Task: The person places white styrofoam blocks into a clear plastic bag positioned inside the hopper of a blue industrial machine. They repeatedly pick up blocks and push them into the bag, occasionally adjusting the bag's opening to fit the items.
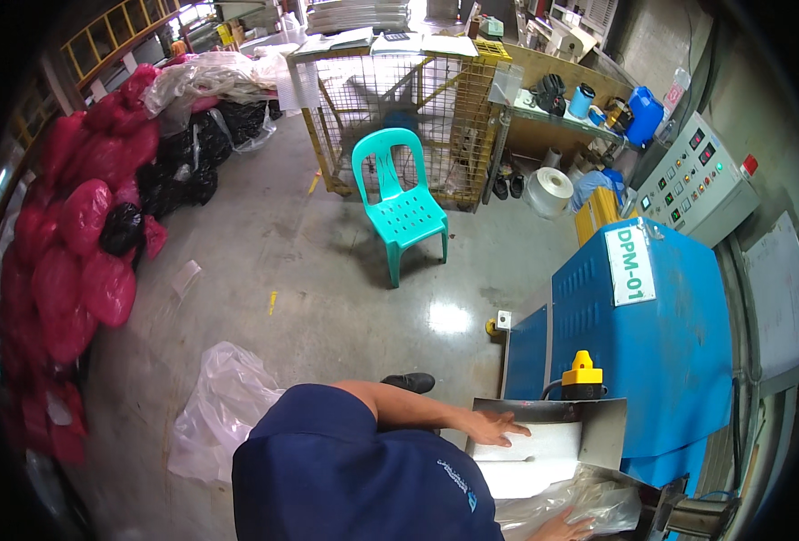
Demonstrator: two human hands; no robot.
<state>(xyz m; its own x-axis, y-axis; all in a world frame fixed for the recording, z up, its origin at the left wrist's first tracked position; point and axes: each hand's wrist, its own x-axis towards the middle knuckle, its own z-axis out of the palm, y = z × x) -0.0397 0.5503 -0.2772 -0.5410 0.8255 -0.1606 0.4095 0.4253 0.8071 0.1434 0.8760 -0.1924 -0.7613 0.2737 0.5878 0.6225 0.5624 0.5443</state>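
My left hand (pixel 499 428) lies open, fingers spread, on white material (pixel 530 473) in a metal chute (pixel 602 433). The white material looks pale and even, with a small slit-like mark; I cannot tell if it is a sheet or loose stuff. Lower down, my right hand (pixel 564 525) rests with fingers stretched on crumpled clear plastic film (pixel 602 505) by the chute's near side. The lower picture edge cuts off part of that hand. My dark blue sleeve and shirt fill the bottom middle.
A blue machine (pixel 652 352) with a yellow-topped fitting (pixel 582 374) adjoins the chute. Behind it stands a control panel (pixel 693 180). A green plastic chair (pixel 404 212) faces a wire cage (pixel 399 108). Red bags (pixel 84 243) line the left; clear plastic (pixel 224 406) lies on the floor.
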